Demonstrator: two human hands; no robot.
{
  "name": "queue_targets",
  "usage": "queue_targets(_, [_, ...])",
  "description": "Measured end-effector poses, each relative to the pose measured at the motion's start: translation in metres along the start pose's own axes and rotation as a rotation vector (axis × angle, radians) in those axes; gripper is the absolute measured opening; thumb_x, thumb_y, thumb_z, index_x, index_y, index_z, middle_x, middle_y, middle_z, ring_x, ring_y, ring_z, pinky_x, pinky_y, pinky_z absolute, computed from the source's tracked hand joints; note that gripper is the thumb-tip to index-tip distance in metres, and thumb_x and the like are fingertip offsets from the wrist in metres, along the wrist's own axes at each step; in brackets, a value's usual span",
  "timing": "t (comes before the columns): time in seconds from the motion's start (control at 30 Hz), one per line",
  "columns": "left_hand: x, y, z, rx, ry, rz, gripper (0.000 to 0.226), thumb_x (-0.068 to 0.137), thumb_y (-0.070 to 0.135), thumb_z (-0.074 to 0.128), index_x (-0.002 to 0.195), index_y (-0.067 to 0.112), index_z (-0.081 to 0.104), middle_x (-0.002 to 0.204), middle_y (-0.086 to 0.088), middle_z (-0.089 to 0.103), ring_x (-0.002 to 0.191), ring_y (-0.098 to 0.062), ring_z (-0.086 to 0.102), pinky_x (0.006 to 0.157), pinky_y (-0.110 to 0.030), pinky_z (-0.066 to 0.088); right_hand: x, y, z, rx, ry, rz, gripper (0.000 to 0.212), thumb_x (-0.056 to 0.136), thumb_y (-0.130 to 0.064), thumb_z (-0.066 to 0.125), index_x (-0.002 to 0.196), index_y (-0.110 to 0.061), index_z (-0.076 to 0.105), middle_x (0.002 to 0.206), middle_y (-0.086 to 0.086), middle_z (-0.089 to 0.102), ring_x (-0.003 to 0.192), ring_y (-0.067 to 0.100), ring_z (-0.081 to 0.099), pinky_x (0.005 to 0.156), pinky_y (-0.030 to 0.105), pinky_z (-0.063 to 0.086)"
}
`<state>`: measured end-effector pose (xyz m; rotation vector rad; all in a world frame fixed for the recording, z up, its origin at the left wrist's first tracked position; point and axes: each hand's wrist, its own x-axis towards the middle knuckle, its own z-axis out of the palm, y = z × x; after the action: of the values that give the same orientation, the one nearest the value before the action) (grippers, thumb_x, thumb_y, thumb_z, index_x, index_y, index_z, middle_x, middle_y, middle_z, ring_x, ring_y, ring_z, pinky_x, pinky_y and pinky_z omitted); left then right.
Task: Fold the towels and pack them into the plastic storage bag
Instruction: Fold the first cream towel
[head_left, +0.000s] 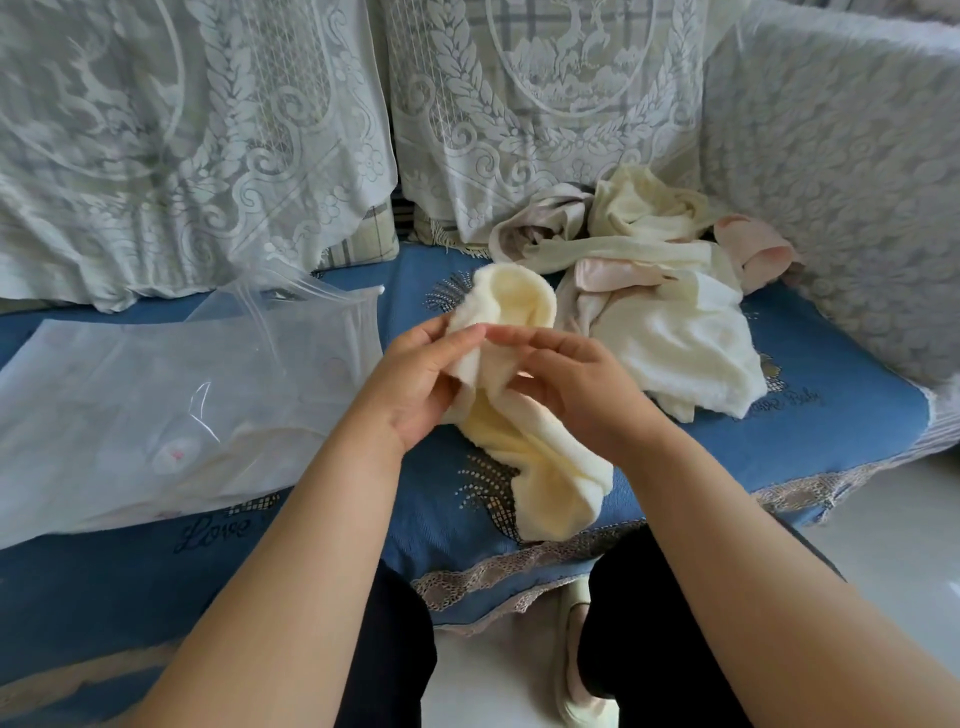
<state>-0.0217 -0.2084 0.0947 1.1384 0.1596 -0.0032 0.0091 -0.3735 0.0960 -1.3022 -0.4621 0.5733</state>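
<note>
A pale yellow towel (524, 415) is held between both hands above the blue sofa cover (810, 415): its upper edge is pinched by the left hand (421, 384) between thumb and fingers, while the right hand (576, 384) grips the cloth just beside it, its fingers curled over the fabric. Whether a true corner has been found cannot be told, since the top of the towel is bunched and rolled over behind the fingertips. Below the hands the rest of the towel hangs crumpled and trails onto the seat. If the edge is not spread before the fold is begun, a lopsided, bulky bundle is likely, and it may be caught at the mouth of the bag. The grip is shallow, so the soft cloth could be let slip and dropped. Beyond the right hand lies a loose heap of towels (670, 296), still unfolded; one of them could be dragged along if the held one is swung that way. Beyond the left hand lies the plastic bag (156, 395), limp, with something pale seemingly inside it already; its opening may collapse unless it is held apart.
</note>
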Motion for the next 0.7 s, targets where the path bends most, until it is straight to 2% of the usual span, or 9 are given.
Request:
queue_targets(0.07, [-0.001,0.003,-0.004,-0.087,-0.061,0.03,0.03,0.08,0.007,0.059,0.109,0.008,0.063,0.096,-0.01,0.071,0.089,-0.019,0.067,0.081,-0.029,0.056,0.003,-0.003,-0.004,0.025,-0.012,-0.042,0.038,0.083,0.006,0.052,0.112,-0.015,0.066,0.11,0.004,0.069,0.105,0.014,0.064,0.09,0.024,0.05])
queue_targets(0.13, [-0.001,0.0,-0.002,-0.093,-0.047,0.045,0.026,0.083,0.003,0.057,0.107,0.007,0.063,0.093,-0.009,0.072,0.085,-0.018,0.069,0.076,-0.027,0.057,0.005,0.0,-0.004,-0.148,0.03,-0.102,0.046,0.079,0.014,0.055,0.114,-0.015,0.064,0.111,0.003,0.068,0.105,0.011,0.064,0.09,0.023,0.05])
queue_targets(0.2, [0.0,-0.004,0.002,-0.097,0.003,0.069,0.021,0.087,0.002,0.055,0.106,0.007,0.064,0.091,-0.008,0.072,0.082,-0.017,0.069,0.072,-0.026,0.057,0.005,0.005,0.0,-0.416,0.131,-0.167,0.048,0.08,0.014,0.054,0.112,-0.02,0.065,0.109,-0.006,0.067,0.101,0.005,0.064,0.09,0.02,0.048])
queue_targets(0.27, [0.001,-0.006,0.006,-0.123,0.055,0.088,0.018,0.088,0.001,0.056,0.102,0.01,0.063,0.089,-0.005,0.07,0.081,-0.016,0.067,0.074,-0.026,0.057,0.007,0.008,0.003,-0.667,0.23,-0.253,0.029,0.084,-0.001,0.062,0.102,-0.024,0.068,0.099,-0.019,0.063,0.09,-0.002,0.06,0.082,0.013,0.045])
queue_targets(0.33, [0.001,-0.006,0.006,-0.103,0.109,0.119,0.016,0.087,0.0,0.058,0.093,0.015,0.062,0.082,0.0,0.069,0.076,-0.013,0.065,0.072,-0.025,0.056,0.007,0.01,0.002,-0.785,0.279,-0.331,0.008,0.084,-0.016,0.069,0.092,-0.016,0.069,0.09,-0.018,0.059,0.082,-0.002,0.055,0.075,0.011,0.041])
queue_targets(0.4, [0.002,-0.007,0.005,0.003,0.149,0.16,0.016,0.087,0.003,0.062,0.086,0.019,0.059,0.079,0.001,0.064,0.073,-0.012,0.061,0.067,-0.025,0.054,0.006,0.012,0.0,-0.927,0.318,-0.454,0.013,0.083,-0.026,0.07,0.087,-0.013,0.068,0.084,-0.013,0.058,0.08,0.004,0.05,0.074,0.018,0.039])
queue_targets(0.5, [0.001,-0.009,0.004,0.193,0.188,0.21,0.016,0.084,0.011,0.069,0.08,0.02,0.056,0.077,-0.001,0.057,0.074,-0.017,0.057,0.067,-0.028,0.051,0.003,0.011,0.0,-1.174,0.369,-0.722,0.021,0.083,-0.038,0.063,0.082,-0.018,0.068,0.077,-0.011,0.061,0.087,0.013,0.048,0.081,0.025,0.032])
queue_targets(0.57, [-0.001,-0.01,0.008,0.227,0.152,0.208,0.012,0.083,0.01,0.069,0.083,0.017,0.06,0.074,0.0,0.06,0.071,-0.014,0.06,0.065,-0.024,0.051,0.002,0.01,0.0,-1.222,0.322,-0.795,0.021,0.085,-0.036,0.062,0.083,-0.017,0.068,0.074,-0.008,0.059,0.085,0.015,0.049,0.081,0.027,0.034])
queue_targets(0.7, [-0.005,-0.01,0.014,0.238,0.023,0.17,0.013,0.087,0.002,0.062,0.092,0.013,0.068,0.078,0.0,0.071,0.071,-0.009,0.066,0.064,-0.019,0.053,-0.002,0.01,0.003,-1.069,0.246,-0.717,0.019,0.086,-0.03,0.063,0.09,-0.012,0.066,0.085,-0.003,0.064,0.075,0.011,0.057,0.06,0.025,0.043])
